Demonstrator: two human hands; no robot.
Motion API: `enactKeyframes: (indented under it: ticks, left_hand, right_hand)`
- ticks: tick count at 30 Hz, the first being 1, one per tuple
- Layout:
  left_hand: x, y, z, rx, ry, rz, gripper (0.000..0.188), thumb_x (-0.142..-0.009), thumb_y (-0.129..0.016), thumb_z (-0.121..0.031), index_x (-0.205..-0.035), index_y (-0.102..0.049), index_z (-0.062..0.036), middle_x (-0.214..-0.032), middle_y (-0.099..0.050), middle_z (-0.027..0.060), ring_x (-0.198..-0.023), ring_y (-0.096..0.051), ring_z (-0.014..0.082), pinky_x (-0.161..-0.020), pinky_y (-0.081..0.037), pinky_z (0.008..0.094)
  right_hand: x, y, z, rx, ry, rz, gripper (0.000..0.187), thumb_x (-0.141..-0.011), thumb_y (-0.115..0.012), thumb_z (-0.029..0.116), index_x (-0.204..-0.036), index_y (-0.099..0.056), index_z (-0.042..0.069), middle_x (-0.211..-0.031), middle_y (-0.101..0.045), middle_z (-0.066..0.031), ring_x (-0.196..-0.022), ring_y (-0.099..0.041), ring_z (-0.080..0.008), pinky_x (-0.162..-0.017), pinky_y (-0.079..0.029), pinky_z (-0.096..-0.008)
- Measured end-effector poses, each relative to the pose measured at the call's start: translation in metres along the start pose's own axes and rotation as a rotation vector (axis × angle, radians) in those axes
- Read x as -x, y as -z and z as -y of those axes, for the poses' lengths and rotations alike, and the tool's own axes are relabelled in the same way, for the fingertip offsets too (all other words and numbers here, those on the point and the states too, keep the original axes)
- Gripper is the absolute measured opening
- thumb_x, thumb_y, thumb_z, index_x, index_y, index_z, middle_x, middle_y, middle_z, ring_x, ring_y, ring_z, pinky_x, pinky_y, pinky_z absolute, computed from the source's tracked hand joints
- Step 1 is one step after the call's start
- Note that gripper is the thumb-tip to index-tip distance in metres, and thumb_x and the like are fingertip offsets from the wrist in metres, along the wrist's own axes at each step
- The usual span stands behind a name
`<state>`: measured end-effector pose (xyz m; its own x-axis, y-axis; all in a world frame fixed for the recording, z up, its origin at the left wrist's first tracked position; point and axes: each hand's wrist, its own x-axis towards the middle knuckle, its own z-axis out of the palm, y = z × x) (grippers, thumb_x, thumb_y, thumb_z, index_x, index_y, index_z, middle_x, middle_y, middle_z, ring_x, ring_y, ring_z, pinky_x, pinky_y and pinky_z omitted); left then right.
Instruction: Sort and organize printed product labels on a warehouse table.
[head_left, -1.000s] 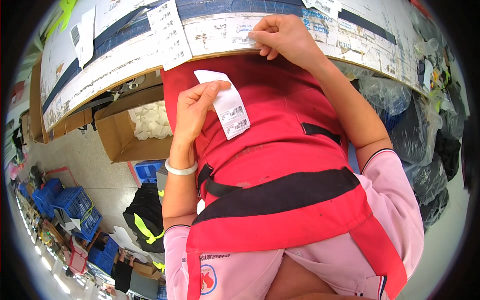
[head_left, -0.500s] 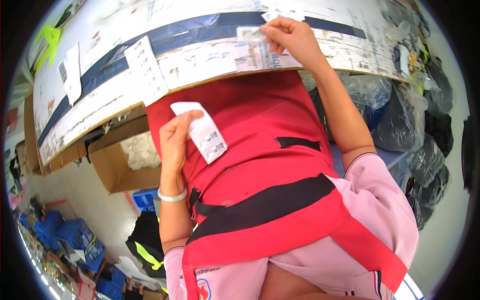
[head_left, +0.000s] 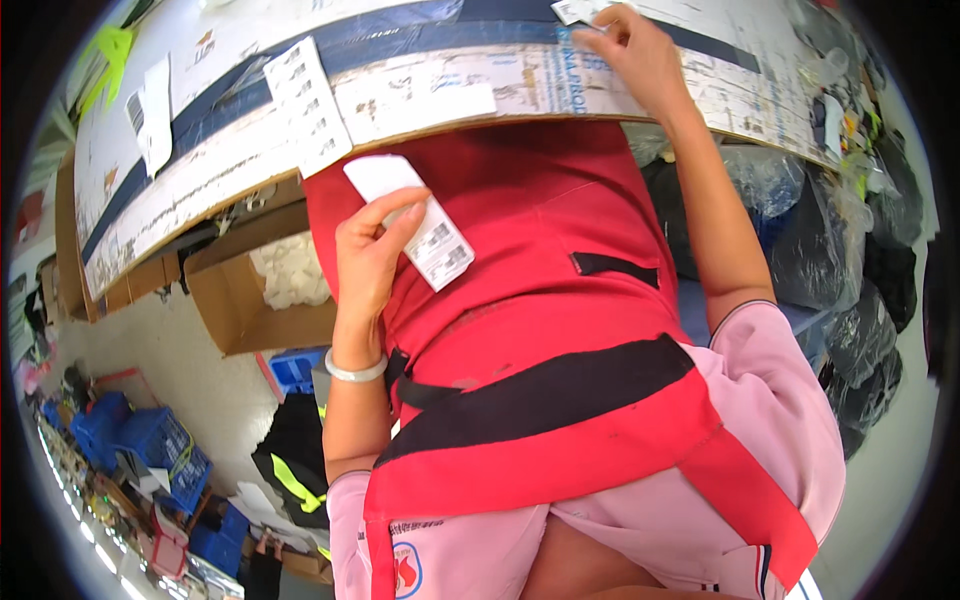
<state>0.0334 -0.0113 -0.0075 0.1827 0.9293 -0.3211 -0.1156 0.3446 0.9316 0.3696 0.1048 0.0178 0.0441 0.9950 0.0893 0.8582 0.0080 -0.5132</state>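
Note:
My left hand (head_left: 375,250) is closed on a folded strip of white labels (head_left: 440,245) with black printed codes, held above the red apron (head_left: 520,230). Over the worktable, my right hand (head_left: 645,65) has its fingers curled together. Its fingertips are beside a small white label (head_left: 572,12) at the top edge of the view; whatever they pinch is hidden. On the table's front edge lies a white sheet of printed labels (head_left: 310,105), to the left of my right hand. Another white label strip (head_left: 152,120) sits farther left.
The worktable (head_left: 400,112) is covered in worn white board with dark blue tape. Under it at left stands an open cardboard box (head_left: 225,310) with white material inside. Plastic-wrapped dark bags (head_left: 815,240) crowd the right side. Blue crates (head_left: 165,455) stand on the floor at lower left.
My right hand has moved up and away over the table; the small label it held is no longer seen between its fingers. My left hand has risen slightly with the label strip.

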Motion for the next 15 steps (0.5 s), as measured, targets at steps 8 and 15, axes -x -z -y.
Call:
enactKeyframes:
  ticks: [8, 15]
  left_hand:
    - [-0.007, 0.001, -0.002, 0.142, 0.028, -0.024, 0.019, -0.087, -0.065, -0.004, -0.105, -0.068, 0.0012, -0.094, -0.068, 0.0033, -0.084, -0.06, 0.0078, -0.075, -0.047, 0.0204]
    - [0.003, 0.007, 0.0, 0.058, 0.12, 0.093, 0.018, -0.084, -0.068, -0.004, -0.101, -0.069, 0.003, -0.079, -0.067, 0.005, -0.061, -0.056, 0.007, -0.055, -0.045, 0.0195]
  right_hand:
    - [0.09, -0.058, 0.11, -0.822, -0.135, 0.941, 0.018, -0.087, -0.066, 0.018, -0.089, -0.066, 0.0, -0.073, -0.062, -0.0014, -0.062, -0.055, -0.0061, -0.056, -0.046, -0.0204]
    - [0.092, -0.064, 0.117, -0.879, -0.145, 0.822, 0.017, -0.087, -0.065, 0.016, -0.089, -0.065, -0.001, -0.074, -0.062, -0.0018, -0.064, -0.056, -0.0077, -0.058, -0.046, -0.0224]
